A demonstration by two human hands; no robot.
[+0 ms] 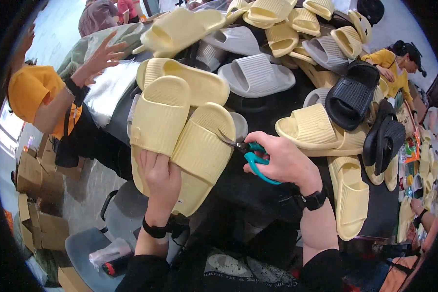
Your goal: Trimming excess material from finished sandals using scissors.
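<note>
My left hand (pixel 158 177) holds a pair of pale yellow slide sandals, its fingers tucked into the opening of the left slide (pixel 155 126). The right slide (pixel 204 141) lies close against it, tilted to the right. In my right hand (pixel 289 163) is a pair of scissors (pixel 251 159) with teal handles and dark blades. The blades point left, with their tips at the upper strap edge of the right slide; whether they touch it I cannot tell. My left fingertips are hidden inside the strap.
A heap of yellow, grey and black slides covers the dark table (pixel 248 194), including a grey slide (pixel 256 75) and a black slide (pixel 353 95). At left, a person in an orange shirt (pixel 36 92) reaches over the table. A grey chair (pixel 90 248) and cardboard boxes (pixel 39 177) stand below.
</note>
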